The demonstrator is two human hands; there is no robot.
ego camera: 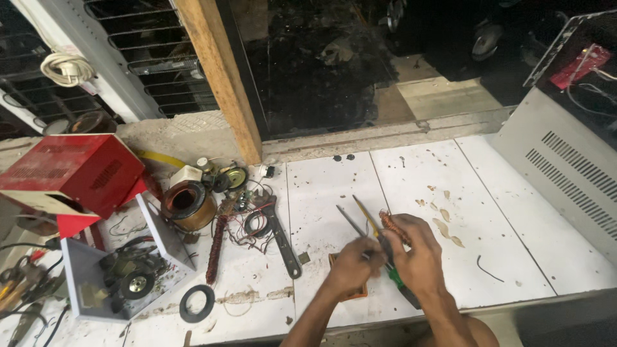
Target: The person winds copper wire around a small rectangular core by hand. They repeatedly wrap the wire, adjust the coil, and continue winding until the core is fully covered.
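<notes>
Right hand (421,257) grips a copper coil (393,226) near the bench's (514,218) front edge, left hand (350,263) closed on a screwdriver (352,225) against it; windings look mostly intact.

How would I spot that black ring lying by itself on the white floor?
Start at the red metal box on the left, then drop to the open grey casing below it. Just right of its lower corner lies the black ring, flat, alone, and wireless, unlike the copper-wound coil farther up.
</notes>
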